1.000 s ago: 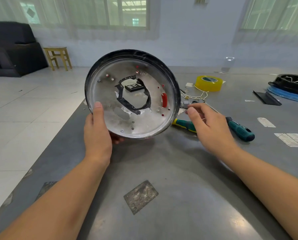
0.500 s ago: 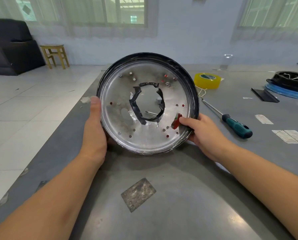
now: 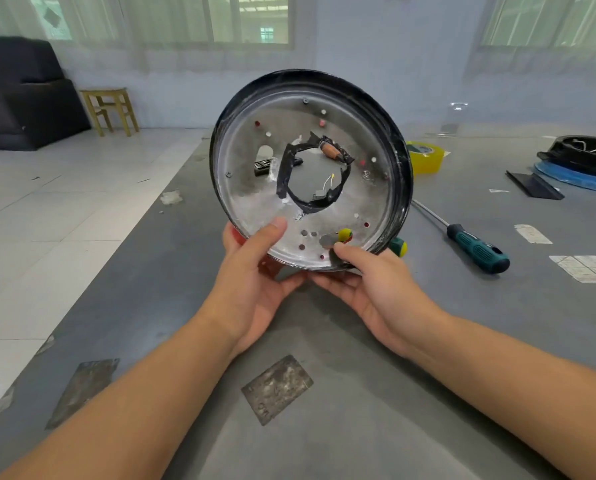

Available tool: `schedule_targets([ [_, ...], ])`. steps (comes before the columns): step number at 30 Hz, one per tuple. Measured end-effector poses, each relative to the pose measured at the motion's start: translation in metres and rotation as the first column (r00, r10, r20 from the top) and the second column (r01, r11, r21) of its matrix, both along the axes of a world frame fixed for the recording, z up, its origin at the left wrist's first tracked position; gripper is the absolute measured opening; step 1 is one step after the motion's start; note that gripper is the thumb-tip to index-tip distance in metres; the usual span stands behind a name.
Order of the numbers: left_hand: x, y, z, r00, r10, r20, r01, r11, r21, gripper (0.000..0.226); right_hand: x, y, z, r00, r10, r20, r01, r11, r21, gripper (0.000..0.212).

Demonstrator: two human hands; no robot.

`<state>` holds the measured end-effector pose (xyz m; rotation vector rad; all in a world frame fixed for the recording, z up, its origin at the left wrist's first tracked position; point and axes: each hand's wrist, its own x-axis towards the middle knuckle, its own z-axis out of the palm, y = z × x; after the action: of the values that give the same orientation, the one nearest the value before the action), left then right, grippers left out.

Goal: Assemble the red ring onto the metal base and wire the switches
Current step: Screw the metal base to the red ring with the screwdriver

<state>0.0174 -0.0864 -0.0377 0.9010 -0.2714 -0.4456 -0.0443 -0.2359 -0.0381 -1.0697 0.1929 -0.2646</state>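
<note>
The metal base (image 3: pixel 255 199), a round shallow dish of dull, scuffed silver metal with a glossy black rim, is held tilted up on edge above the grey surface (image 3: pixel 324 341), its inner face turned toward the camera, probably so that the holes can be inspected and lined up. It is gripped at its lower edge by both hands: the left hand (image 3: pixel 251 271) is curled around the rim with the thumb pressed on the inner face, and the right hand (image 3: pixel 376 289) is cupped under the rim with the thumb laid just beside a yellow and red spot (image 3: pixel 345 234) seen through a hole. Red is visible through several of the small drilled holes and below the rim near the left palm, so the red ring is judged to sit behind the base, though it cannot be seen whole. The large central opening (image 3: pixel 315 174) has a ragged edge wrapped in crumpled black tape, presumably to cover sharp metal; thin wires are glimpsed through it. On the surface to the right lie a screwdriver (image 3: pixel 476 249) with a ribbed teal handle and a slim steel shaft, and farther back a roll of yellow tape (image 3: pixel 426 157), both kept within reach. The wiring of the switches appears not yet done.
</note>
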Motion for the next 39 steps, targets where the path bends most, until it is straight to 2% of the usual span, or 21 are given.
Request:
schedule_targets([
  [3,0.007,0.005,-0.003,0.995,0.095,-0.001,-0.095,0.995,-0.019,0.058,-0.001,0.000,0.004,0.992,0.056,-0.110,-0.063,0.996,-0.059,0.029],
  [6,0.012,0.008,-0.004,0.990,0.134,-0.030,-0.135,0.991,-0.016,0.068,-0.002,-0.001,0.009,0.960,0.093,-0.263,-0.126,0.986,-0.110,0.033],
  [8,0.013,0.009,-0.003,0.991,0.132,-0.036,-0.132,0.991,-0.009,0.072,-0.003,-0.001,0.012,0.946,0.137,-0.293,-0.184,0.973,-0.142,0.032],
  [15,0.011,0.006,-0.004,0.997,0.077,-0.021,-0.077,0.997,0.012,0.074,-0.004,0.002,0.009,0.971,0.083,-0.225,-0.106,0.990,-0.094,0.023],
  [26,0.005,0.005,0.000,0.995,0.096,0.013,-0.096,0.995,0.002,0.081,-0.007,0.005,0.008,0.978,0.025,-0.208,-0.050,0.992,-0.119,0.023],
  [29,0.005,0.004,-0.001,0.995,0.100,0.016,-0.100,0.995,0.005,0.069,-0.006,0.006,0.008,0.976,0.011,-0.219,-0.044,0.988,-0.145,0.022],
  [35,0.001,0.000,0.001,0.995,0.074,-0.062,-0.072,0.997,0.034,0.070,-0.004,0.006,0.007,0.974,-0.076,-0.215,0.047,0.990,-0.135,0.018],
  [39,-0.006,-0.005,0.002,0.993,0.114,-0.030,-0.113,0.993,0.025,0.064,-0.002,0.004,0.005,0.975,-0.098,-0.199,0.079,0.992,-0.099,0.018],
])
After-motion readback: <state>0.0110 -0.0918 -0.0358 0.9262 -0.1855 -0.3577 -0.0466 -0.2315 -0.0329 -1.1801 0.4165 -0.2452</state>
